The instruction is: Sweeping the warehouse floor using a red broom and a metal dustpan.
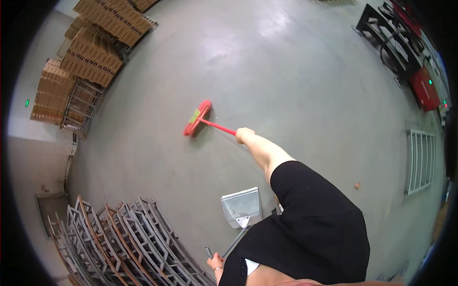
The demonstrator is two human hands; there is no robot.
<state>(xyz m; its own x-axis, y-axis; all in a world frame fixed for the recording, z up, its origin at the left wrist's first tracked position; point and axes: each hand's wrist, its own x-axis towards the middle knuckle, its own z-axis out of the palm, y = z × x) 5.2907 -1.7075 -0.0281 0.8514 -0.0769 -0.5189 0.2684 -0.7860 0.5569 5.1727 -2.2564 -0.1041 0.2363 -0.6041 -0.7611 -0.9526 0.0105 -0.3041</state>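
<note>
- Red broom (196, 123): head slanted, with a yellow-green patch, over the open floor (296, 109) ahead of the person; whether its bristles touch the surface cannot be told.
- Right hand (244, 135): arm extended, fingers closed around the broom's red handle.
- Metal dustpan (242, 206): grey, nearer the body than the broom and well apart from it, its wide edge facing away from the person.
- Left hand (216, 260): low in the view, fingers curled around the dustpan's grey tubular handle; a bracelet encircles the wrist.
- Brown scrap (357, 185): on the floor, right of the person's black clothing (324, 209).
- Periphery: metal racks (121, 233), lower left; stacked cartons (90, 57), upper left; slatted metal frame (421, 162), right; red machine (423, 90), upper right.
</note>
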